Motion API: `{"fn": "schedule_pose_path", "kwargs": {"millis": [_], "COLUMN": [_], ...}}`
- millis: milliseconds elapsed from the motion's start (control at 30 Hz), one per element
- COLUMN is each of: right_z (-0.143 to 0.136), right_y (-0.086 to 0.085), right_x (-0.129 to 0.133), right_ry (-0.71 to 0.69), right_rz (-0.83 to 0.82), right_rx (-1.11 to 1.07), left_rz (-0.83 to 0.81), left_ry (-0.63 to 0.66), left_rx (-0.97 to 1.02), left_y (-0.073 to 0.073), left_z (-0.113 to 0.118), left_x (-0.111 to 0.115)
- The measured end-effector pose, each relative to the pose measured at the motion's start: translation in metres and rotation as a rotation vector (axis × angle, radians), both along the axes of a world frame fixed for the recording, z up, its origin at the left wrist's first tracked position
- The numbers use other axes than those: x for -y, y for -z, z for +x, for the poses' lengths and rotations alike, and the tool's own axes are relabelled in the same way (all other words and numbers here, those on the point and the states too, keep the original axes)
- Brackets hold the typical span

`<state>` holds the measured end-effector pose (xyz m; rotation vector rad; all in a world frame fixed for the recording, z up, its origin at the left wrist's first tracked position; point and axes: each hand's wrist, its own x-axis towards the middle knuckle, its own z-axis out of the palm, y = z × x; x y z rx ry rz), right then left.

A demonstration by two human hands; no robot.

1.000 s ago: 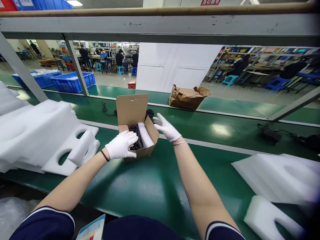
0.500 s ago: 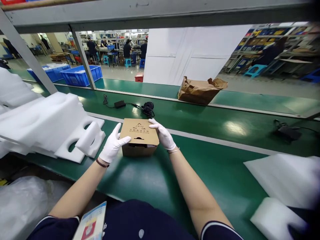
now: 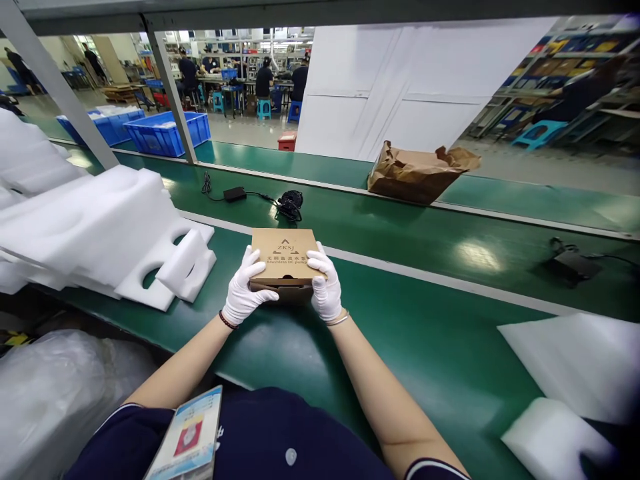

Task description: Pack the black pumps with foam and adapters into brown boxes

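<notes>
A brown cardboard box (image 3: 283,255) printed "ZKSJ" and "Brushless DC pump" sits in front of me, its lid lying over the top. My left hand (image 3: 245,289), in a white glove, grips the left side, with the thumb across the front face. On the right side my right hand (image 3: 326,283), also gloved, has its fingers by the lid's edge and its thumb at the front corner. Both hands are closed around the box. What is inside the box is hidden.
White foam pieces (image 3: 90,227) are piled on the left, with more foam (image 3: 575,360) at the right. Beyond the box lie a black power adapter (image 3: 235,194) and a coiled cable (image 3: 290,204). A crumpled paper bag (image 3: 417,172) and blue bins (image 3: 167,135) stand farther back.
The box lid has gone down at the front, narrowing the gap there. Both hands have slid lower along the sides, thumbs now at the front. The camera view has shifted slightly.
</notes>
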<state>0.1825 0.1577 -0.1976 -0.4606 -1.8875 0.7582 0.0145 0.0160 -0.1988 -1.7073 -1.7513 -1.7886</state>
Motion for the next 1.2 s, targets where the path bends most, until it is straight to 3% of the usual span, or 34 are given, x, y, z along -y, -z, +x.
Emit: {"fn": "schedule_pose_path", "kwargs": {"millis": [200, 333, 500, 633, 700, 800, 933, 1200], "right_z": [0.011, 0.018, 0.015, 0.012, 0.011, 0.009, 0.007, 0.015], "right_y": [0.008, 0.003, -0.037, -0.064, -0.063, -0.052, -0.041, -0.046], "right_x": [-0.011, -0.011, 0.017, 0.032, 0.032, 0.029, 0.025, 0.018], "right_ry": [-0.117, -0.031, 0.019, -0.116, -0.156, -0.058, -0.011, -0.055], "right_rz": [0.153, 0.152, 0.277, 0.301, 0.338, 0.412, 0.579, 0.766], "right_rx": [0.052, 0.236, 0.321, 0.464, 0.471, 0.372, 0.346, 0.405], "left_rz": [-0.001, -0.005, -0.107, -0.096, -0.103, -0.080, -0.064, -0.059], "left_ry": [0.013, -0.016, -0.081, -0.090, -0.082, -0.079, -0.071, -0.011], "left_rx": [-0.255, -0.283, -0.244, -0.064, 0.092, 0.215, 0.239, 0.285], "left_y": [-0.004, -0.002, -0.001, -0.003, -0.004, -0.005, -0.008, -0.007], "left_z": [-0.012, -0.008, -0.001, 0.015, 0.027, 0.040, 0.043, 0.040], "left_x": [0.002, -0.001, 0.003, 0.009, 0.009, 0.006, 0.007, 0.008]}}
